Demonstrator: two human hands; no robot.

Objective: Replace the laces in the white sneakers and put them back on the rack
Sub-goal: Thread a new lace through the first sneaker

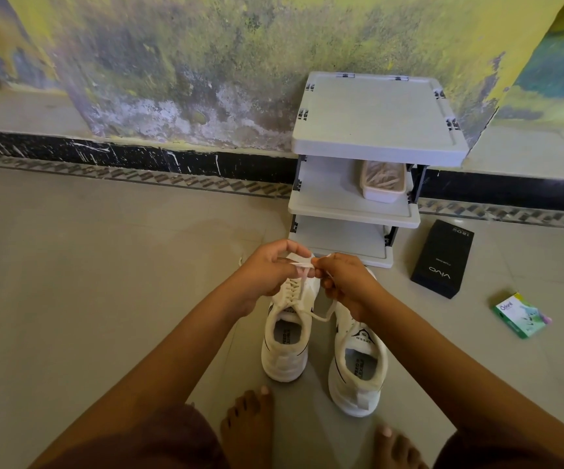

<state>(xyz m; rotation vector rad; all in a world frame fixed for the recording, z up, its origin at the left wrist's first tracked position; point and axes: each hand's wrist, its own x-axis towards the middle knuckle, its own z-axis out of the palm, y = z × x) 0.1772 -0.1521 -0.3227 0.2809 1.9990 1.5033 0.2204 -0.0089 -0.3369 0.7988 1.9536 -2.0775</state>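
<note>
Our left hand [267, 269] and right hand [345, 283] each pinch the soft, light lace [302, 264] above the sneaker [285, 365] at twelve o'clock. We judge it is best gripped near its tip.

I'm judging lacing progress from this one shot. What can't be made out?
Head view only:
- Eyelets of the other sneaker: covered by the right hand.
- Front of the sneaker being laced: mostly behind the left hand.
- Tip of the lace: lost where both hands pinch it.
- Contents of the tub on the rack: shaded, too small.
</note>
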